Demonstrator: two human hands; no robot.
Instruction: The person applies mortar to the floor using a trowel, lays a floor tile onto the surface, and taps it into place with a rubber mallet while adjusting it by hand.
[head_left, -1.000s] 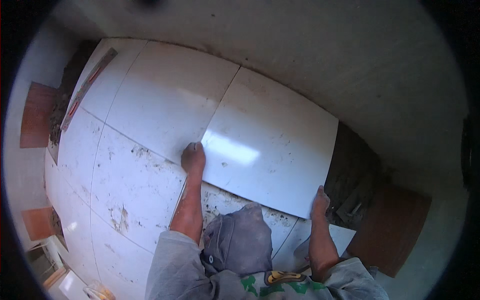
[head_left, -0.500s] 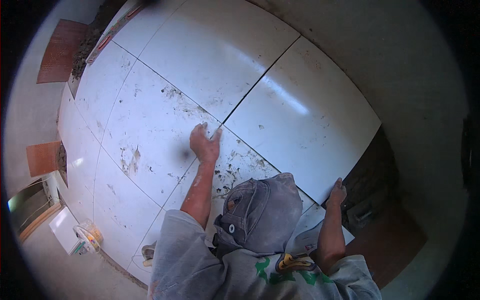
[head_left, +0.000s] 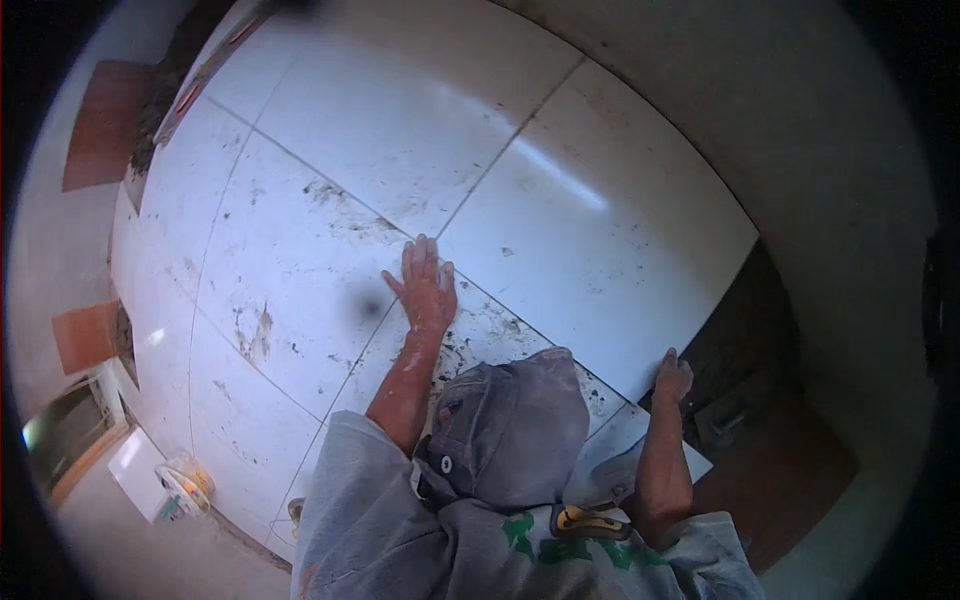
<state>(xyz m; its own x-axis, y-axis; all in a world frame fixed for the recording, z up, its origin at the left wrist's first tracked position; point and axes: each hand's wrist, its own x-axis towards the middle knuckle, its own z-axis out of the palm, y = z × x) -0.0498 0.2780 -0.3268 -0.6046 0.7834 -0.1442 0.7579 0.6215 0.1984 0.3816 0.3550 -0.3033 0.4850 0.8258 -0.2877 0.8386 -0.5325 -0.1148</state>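
My left hand (head_left: 429, 290) lies flat with its fingers spread, the fingertips at the seam where several large white tiles meet. To its right is a glossy white floor tile (head_left: 590, 220) with smears and specks of dirt. At that tile's near right corner, my right hand (head_left: 673, 378) grips the edge, some of its fingers hidden. Under the left palm, the neighbouring tile (head_left: 300, 260) is spotted with grey mortar. A thin seam separates the gripped tile from the far tile (head_left: 400, 110).
Dark mortar bed (head_left: 745, 310) borders the gripped tile, with a trowel-like tool (head_left: 722, 415) and a reddish-brown sheet (head_left: 790, 490) nearby. A red-marked level (head_left: 210, 75) lies far left. A white bucket (head_left: 188, 484) stands lower left. A grey cap (head_left: 510, 430) blocks the lower middle.
My left hand has gone from curled fingers at the tile corner to flat and spread. The dark gap beside the gripped tile has narrowed. My right hand stays at its corner.
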